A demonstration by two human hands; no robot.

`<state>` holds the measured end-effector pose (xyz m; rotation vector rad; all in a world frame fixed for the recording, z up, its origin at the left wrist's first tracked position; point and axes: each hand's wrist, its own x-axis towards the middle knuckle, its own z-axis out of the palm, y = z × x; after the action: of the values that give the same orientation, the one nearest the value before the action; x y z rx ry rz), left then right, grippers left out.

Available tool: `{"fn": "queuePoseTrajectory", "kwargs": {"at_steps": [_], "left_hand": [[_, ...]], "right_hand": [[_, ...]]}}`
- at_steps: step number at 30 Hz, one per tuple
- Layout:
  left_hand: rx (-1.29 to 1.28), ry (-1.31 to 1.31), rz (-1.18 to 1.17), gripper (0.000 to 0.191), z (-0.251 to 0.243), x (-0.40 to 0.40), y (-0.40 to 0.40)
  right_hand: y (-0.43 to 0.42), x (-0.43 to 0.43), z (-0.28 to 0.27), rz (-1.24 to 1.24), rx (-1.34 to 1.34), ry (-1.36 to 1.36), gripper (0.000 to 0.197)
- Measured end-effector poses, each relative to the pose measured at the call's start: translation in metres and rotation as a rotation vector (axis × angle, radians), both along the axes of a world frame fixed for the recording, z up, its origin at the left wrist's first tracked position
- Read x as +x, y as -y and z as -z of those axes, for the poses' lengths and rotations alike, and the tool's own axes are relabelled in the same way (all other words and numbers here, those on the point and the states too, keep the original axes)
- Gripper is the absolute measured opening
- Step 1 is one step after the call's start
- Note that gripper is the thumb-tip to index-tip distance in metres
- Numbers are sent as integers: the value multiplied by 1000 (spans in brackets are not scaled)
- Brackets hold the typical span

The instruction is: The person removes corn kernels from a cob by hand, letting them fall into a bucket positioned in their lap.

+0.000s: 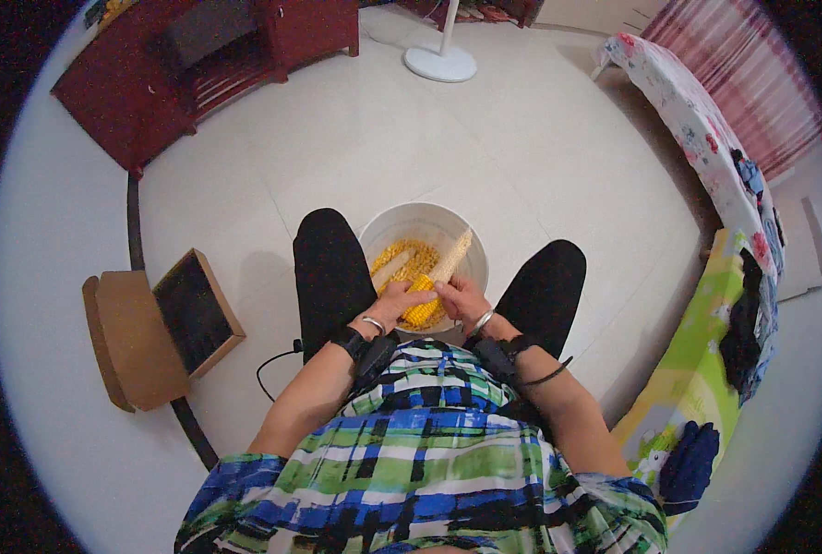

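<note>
My left hand point(398, 300) and my right hand point(463, 299) both grip an ear of corn point(422, 302) above a white bucket point(478, 249) between my knees. Yellow kernels cover the ear's lower part, while its upper part, slanting to the upper right, shows as a pale bare cob point(456, 253); whether this is one ear or an ear and a separate cob is hard to tell. Loose yellow kernels point(421, 254) lie in the bucket, with a pale cob point(391, 268) among them at the left. My fingers hide part of the corn.
An opened cardboard box point(137, 339) stands on the floor at the left. Farther off are a dark red cabinet point(123, 97) and a white round stand base point(440, 63). Along the right runs a bed with a floral cover point(694, 118), a green patterned piece point(694, 346) and clothes.
</note>
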<state>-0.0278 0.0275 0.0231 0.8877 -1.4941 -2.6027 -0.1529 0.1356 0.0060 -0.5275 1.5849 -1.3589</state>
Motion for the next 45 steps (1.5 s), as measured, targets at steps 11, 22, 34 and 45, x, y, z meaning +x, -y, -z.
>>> {"fn": "queuePoseTrajectory", "kwargs": {"at_steps": [11, 22, 34, 45], "left_hand": [[94, 87, -50, 51, -29, 3, -4], [162, -10, 9, 53, -1, 1, 3], [83, -24, 7, 50, -4, -1, 1], [-147, 30, -16, 48, 7, 2, 0]], "right_hand": [[-1, 5, -23, 43, -19, -37, 26], [-2, 4, -23, 67, -1, 146, 21], [-5, -14, -15, -33, -51, 458, 20], [10, 5, 1, -13, -15, 104, 28]]}}
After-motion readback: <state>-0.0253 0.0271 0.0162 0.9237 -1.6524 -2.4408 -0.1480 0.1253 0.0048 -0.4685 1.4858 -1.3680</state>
